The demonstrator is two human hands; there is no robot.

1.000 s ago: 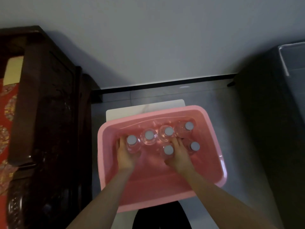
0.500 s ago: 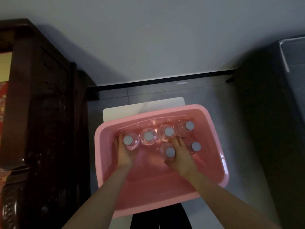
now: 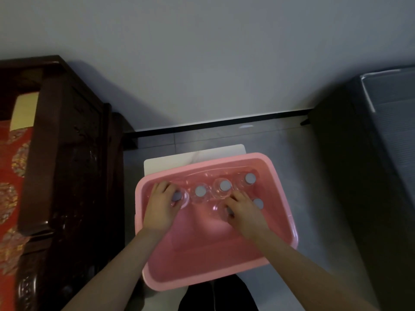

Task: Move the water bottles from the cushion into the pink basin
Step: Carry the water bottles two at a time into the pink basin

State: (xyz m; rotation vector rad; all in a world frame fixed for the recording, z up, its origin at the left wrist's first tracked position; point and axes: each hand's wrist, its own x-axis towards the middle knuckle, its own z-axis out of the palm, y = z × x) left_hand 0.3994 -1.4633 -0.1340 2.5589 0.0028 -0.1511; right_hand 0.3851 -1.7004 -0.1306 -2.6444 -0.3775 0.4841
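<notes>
The pink basin [image 3: 278,176] sits on a white stool below me. Several clear water bottles with grey caps stand upright along its far side, among them a middle bottle [image 3: 200,191] and a far-right bottle [image 3: 250,178]. My left hand [image 3: 160,206] is wrapped around the leftmost bottle [image 3: 179,197], partly covering its cap. My right hand [image 3: 243,212] grips a bottle [image 3: 221,211] in the front row, hiding most of it. Another cap [image 3: 258,203] shows just right of that hand.
A dark carved wooden bench [image 3: 67,176] with a red patterned cushion [image 3: 11,176] stands at the left. The white stool [image 3: 193,157] juts out behind the basin. A dark grey cabinet [image 3: 370,176] fills the right. A wall with black skirting lies ahead.
Both hands have shifted up over their bottles, now covering the caps more. The view has tilted, bringing the red cushion back in at the left.
</notes>
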